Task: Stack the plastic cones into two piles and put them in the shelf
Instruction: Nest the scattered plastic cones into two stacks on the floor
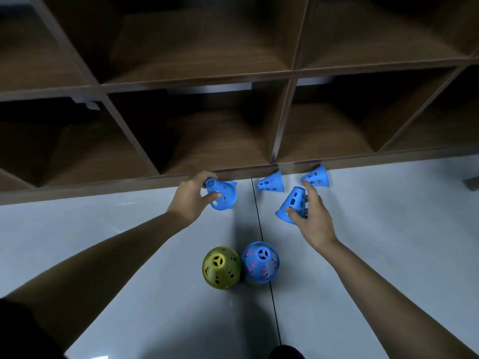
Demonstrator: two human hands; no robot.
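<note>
Hands each grip a blue cone: left hand (193,196) on left cone (224,194), right hand (312,218) on right cone (293,203)

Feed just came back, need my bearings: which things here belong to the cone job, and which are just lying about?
Job: left hand gripping left-hand cone; right hand holding right-hand cone; two loose blue cones by the shelf; yellow-green cone; blue cone with pink inside.
Lying about: grey object at right edge, cut off.
</note>
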